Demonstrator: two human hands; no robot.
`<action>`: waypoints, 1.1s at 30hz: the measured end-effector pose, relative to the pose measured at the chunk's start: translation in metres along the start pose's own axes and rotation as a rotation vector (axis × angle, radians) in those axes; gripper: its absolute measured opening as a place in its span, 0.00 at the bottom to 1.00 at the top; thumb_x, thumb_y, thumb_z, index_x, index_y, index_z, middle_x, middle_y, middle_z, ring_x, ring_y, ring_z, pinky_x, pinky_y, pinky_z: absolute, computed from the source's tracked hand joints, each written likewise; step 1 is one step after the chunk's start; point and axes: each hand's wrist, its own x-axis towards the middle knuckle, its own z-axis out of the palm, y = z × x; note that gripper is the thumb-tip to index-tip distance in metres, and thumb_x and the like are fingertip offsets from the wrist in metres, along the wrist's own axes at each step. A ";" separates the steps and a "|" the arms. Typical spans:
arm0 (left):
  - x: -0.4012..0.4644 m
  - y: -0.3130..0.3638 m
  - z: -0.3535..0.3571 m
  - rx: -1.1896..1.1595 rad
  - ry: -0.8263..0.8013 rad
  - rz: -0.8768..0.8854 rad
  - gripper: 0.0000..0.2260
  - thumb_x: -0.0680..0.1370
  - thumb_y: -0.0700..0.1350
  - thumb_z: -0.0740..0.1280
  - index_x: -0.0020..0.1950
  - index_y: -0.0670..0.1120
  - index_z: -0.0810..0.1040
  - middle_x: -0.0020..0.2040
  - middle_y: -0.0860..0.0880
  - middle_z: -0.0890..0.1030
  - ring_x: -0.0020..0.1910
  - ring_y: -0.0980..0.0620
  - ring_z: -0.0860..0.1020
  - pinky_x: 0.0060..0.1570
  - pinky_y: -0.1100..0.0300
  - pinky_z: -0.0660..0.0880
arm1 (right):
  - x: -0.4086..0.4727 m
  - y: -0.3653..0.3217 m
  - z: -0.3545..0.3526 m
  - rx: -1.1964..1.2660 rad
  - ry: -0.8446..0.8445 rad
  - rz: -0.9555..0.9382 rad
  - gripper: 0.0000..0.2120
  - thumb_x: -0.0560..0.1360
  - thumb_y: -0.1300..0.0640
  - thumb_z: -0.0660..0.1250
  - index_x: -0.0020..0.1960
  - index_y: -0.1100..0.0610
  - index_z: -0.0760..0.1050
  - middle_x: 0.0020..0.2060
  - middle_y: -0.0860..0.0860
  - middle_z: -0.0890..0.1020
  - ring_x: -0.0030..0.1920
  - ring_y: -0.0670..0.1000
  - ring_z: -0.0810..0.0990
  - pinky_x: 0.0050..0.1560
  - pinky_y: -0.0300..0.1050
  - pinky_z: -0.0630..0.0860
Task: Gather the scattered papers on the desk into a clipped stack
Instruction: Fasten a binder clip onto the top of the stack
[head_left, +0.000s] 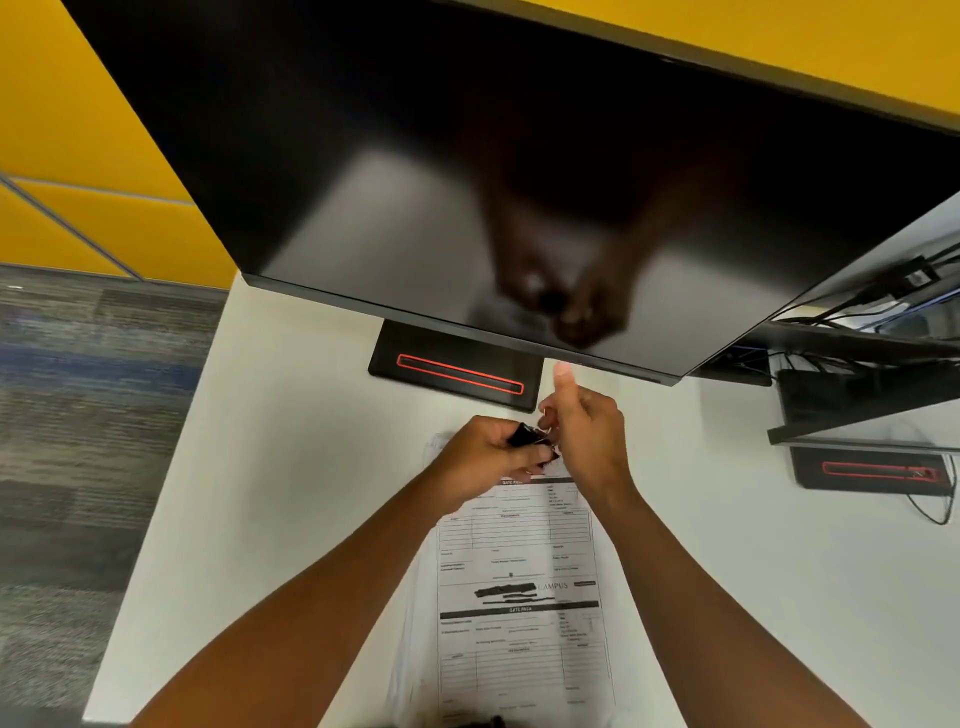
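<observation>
A stack of printed forms (519, 597) lies on the white desk (270, 467), long side running toward me. At its far end, my left hand (483, 457) grips a black binder clip (524, 435). My right hand (584, 431) is right beside it, thumb raised, its fingers on the clip's wire handles. The image is blurred, so I cannot tell whether the clip's jaws are on the paper. Both hands cover the top edge of the stack.
A large dark monitor (519, 182) hangs just beyond my hands, on a black base with a red outline (457, 371). A second monitor base (878, 470) and cables (883, 296) sit at the right. The desk's left edge drops to grey carpet (78, 415).
</observation>
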 end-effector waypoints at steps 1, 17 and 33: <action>0.001 -0.002 -0.005 -0.074 -0.036 0.003 0.11 0.78 0.43 0.71 0.57 0.39 0.83 0.49 0.42 0.86 0.50 0.45 0.85 0.60 0.45 0.79 | 0.000 0.000 -0.003 0.013 -0.103 -0.022 0.25 0.79 0.35 0.61 0.41 0.55 0.82 0.36 0.50 0.85 0.38 0.45 0.82 0.45 0.45 0.79; 0.003 0.001 -0.023 0.097 -0.099 -0.005 0.15 0.74 0.52 0.75 0.56 0.44 0.85 0.49 0.46 0.86 0.51 0.44 0.84 0.56 0.55 0.80 | -0.014 0.008 -0.034 0.114 -0.398 -0.152 0.10 0.81 0.51 0.66 0.56 0.53 0.83 0.49 0.51 0.86 0.53 0.52 0.85 0.61 0.56 0.80; 0.017 -0.041 -0.024 1.460 0.047 0.361 0.21 0.80 0.54 0.63 0.70 0.45 0.69 0.66 0.47 0.73 0.63 0.47 0.71 0.62 0.54 0.69 | 0.033 0.031 -0.041 -0.112 -0.412 -0.260 0.10 0.82 0.57 0.64 0.56 0.56 0.84 0.49 0.46 0.86 0.51 0.40 0.82 0.53 0.28 0.73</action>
